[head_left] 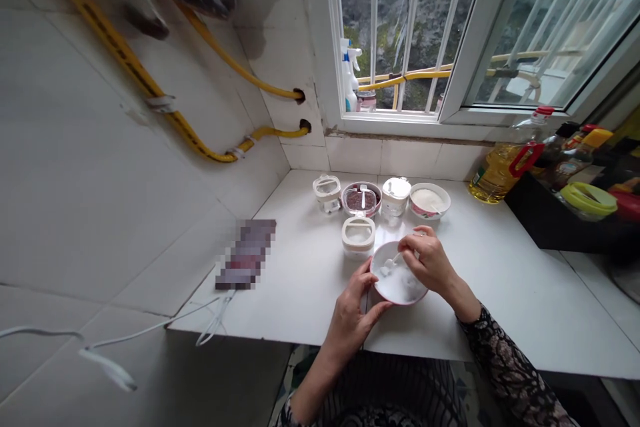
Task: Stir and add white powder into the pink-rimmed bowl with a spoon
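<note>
A left hand [349, 327] clamps the rim of a light, likely fragile bowl [407, 301] as a right hand [430, 265] pinches a white spoon [391, 262].

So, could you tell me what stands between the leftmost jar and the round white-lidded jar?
The head view shows a glass dish of dark red contents between the leftmost jar and the round jar.

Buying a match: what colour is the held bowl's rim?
The bowl's rim is pinkish red in the head view.
</note>
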`<move>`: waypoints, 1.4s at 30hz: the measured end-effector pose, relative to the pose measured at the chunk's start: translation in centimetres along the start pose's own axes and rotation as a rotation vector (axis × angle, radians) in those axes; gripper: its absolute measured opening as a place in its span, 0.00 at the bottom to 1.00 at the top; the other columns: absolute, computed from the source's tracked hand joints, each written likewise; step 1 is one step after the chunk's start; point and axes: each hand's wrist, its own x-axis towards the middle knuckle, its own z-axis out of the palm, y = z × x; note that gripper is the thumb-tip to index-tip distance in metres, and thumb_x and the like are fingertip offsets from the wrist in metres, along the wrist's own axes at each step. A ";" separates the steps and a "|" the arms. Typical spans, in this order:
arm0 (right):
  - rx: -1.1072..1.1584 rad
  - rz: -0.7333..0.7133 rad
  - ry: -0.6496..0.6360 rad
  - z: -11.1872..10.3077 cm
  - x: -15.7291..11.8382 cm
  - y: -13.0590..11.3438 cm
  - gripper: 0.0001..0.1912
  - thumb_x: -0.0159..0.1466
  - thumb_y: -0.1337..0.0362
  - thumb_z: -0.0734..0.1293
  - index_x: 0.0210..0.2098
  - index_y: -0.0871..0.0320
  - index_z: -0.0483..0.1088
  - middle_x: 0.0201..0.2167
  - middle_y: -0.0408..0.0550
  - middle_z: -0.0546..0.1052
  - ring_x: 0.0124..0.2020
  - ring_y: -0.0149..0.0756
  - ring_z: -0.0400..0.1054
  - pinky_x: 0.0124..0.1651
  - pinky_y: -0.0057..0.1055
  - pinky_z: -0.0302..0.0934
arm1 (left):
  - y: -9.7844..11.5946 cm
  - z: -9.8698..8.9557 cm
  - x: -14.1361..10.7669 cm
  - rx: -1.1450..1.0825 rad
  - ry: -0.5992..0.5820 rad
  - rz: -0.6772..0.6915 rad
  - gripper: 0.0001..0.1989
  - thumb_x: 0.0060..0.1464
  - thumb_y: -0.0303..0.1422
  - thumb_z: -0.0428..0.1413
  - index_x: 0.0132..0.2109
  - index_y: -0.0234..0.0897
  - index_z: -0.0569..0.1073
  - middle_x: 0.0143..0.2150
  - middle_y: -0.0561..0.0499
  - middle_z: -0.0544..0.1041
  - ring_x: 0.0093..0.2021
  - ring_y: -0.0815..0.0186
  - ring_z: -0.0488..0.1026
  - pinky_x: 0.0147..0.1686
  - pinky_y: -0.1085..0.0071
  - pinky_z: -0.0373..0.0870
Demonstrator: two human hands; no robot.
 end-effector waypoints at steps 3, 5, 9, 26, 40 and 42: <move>0.047 0.045 0.043 -0.1 0.0 0.1 0.09 0.61 0.70 0.60 0.27 0.54 0.69 0.22 0.41 0.76 0.24 0.34 0.67 0.55 0.42 0.55 | 0.1 0.0 0.0 -0.001 -0.005 0.002 0.14 0.58 0.35 0.61 0.50 0.41 0.69 0.67 0.37 0.68 0.65 0.52 0.70 0.57 0.57 0.74; 0.050 0.069 0.061 -0.2 0.0 0.2 0.09 0.61 0.70 0.60 0.26 0.54 0.68 0.24 0.42 0.77 0.26 0.36 0.68 0.55 0.43 0.55 | 0.1 0.0 0.0 -0.001 -0.005 0.003 0.14 0.58 0.34 0.61 0.50 0.41 0.69 0.67 0.37 0.68 0.65 0.52 0.70 0.57 0.57 0.74; 0.060 0.057 0.001 0.1 0.0 0.1 0.09 0.60 0.70 0.60 0.27 0.54 0.69 0.22 0.41 0.76 0.24 0.35 0.67 0.56 0.45 0.55 | 0.0 0.1 0.0 -0.007 0.001 0.010 0.14 0.58 0.34 0.61 0.50 0.41 0.69 0.67 0.36 0.68 0.64 0.52 0.71 0.57 0.57 0.74; 0.504 0.448 0.055 -1.1 0.4 -0.5 0.09 0.53 0.65 0.60 0.21 0.54 0.71 0.16 0.42 0.73 0.23 0.36 0.67 0.35 0.33 0.62 | 0.2 0.1 0.0 -0.006 0.011 0.013 0.15 0.58 0.34 0.62 0.50 0.41 0.69 0.66 0.36 0.68 0.64 0.52 0.71 0.55 0.57 0.76; 0.644 0.585 0.065 -1.0 0.6 0.2 0.09 0.51 0.62 0.62 0.21 0.56 0.72 0.14 0.42 0.72 0.20 0.34 0.65 0.29 0.31 0.61 | 0.2 0.1 0.1 0.000 0.009 0.018 0.15 0.57 0.33 0.62 0.50 0.41 0.69 0.67 0.37 0.68 0.65 0.52 0.71 0.56 0.57 0.75; 0.725 0.626 0.075 -1.1 0.7 0.4 0.08 0.50 0.62 0.63 0.21 0.56 0.72 0.14 0.42 0.71 0.20 0.33 0.65 0.29 0.31 0.61 | 0.2 0.0 0.1 0.007 0.009 0.019 0.15 0.57 0.33 0.62 0.50 0.41 0.69 0.67 0.36 0.68 0.65 0.51 0.70 0.56 0.57 0.75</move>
